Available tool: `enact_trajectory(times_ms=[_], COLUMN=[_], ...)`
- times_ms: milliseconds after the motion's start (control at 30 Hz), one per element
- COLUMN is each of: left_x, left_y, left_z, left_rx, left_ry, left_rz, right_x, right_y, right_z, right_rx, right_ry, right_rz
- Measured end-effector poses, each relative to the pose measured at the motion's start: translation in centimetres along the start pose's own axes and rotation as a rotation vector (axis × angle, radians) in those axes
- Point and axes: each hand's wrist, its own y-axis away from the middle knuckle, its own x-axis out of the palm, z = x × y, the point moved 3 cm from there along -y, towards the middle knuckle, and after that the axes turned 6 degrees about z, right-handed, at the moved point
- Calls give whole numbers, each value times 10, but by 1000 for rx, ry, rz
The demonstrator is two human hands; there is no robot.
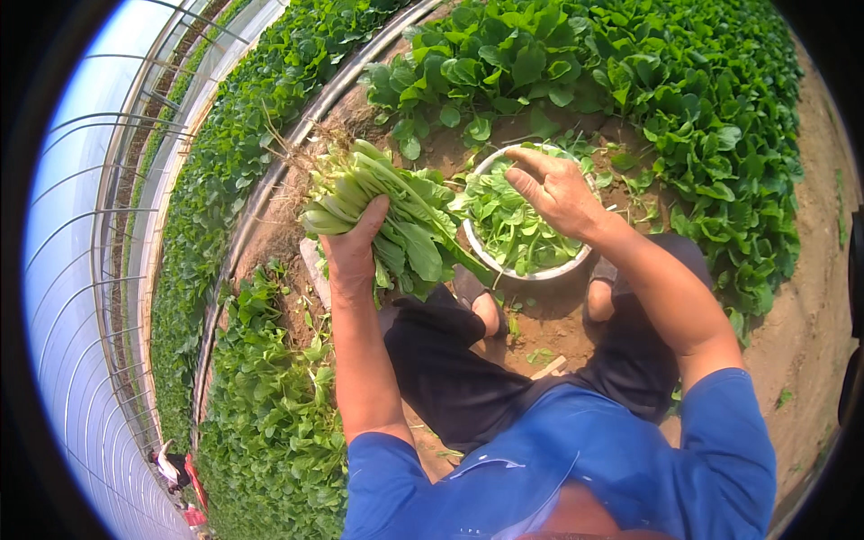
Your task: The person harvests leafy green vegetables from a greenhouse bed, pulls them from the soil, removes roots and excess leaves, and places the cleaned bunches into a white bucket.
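My left hand [358,239] grips a thick bunch of leafy greens [415,246]. The pale stems and stringy roots point up and to the left, while the leaves hang to the right toward the basin. Over the round, white-rimmed basin [540,275] hovers my right hand [557,192], thumb and fingers apart, with nothing visible in it. Loose green leaves [516,236] fill the basin, which stands on the soil just beyond my feet. My right hand and forearm hide part of its right side.
Dense leafy plants [702,121] grow beyond the basin and to the right. More plants [277,405] stand at left, beside a long pipe-like edging [317,111]. Bare soil [803,324] runs along the right. Far off at lower left, a person [172,466] is near the hooped plastic greenhouse wall [74,283].
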Motion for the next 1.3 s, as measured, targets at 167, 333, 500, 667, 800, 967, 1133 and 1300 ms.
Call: enact_trajectory(times_ms=[167, 333, 500, 667, 800, 967, 1133, 1300], left_x=[-115, -166, -183, -206, -208, -210, -212, -208], left_y=[-34, -52, -80, -101, -95, -85, -91, -83], left_z=[-45, 7, 108, 198, 254, 264, 235, 224], left_rx=[40, -6, 224, 295, 194, -39, -325, -343], left_ry=[-674, -1747, -2099, -2213, -2187, -1997, -1861, -1825], left_rz=[-120, -153, 61, 12, 35, 252, 570, 636], right_x=[27, 52, 84, 184, 282, 358, 384, 390], right_y=[5, 9, -4, -37, -55, -68, -82, -86], right_z=[-21, -54, -93, -136, -158, -168, -165, -168], right_rx=[-20, 70, 264, 322, 407, 739, 840, 916], right_ry=[291, 388, 343, 231, 19, -431, -668, -890], right_rz=[187, 489, 750, 836, 693, 584, 574, 411])
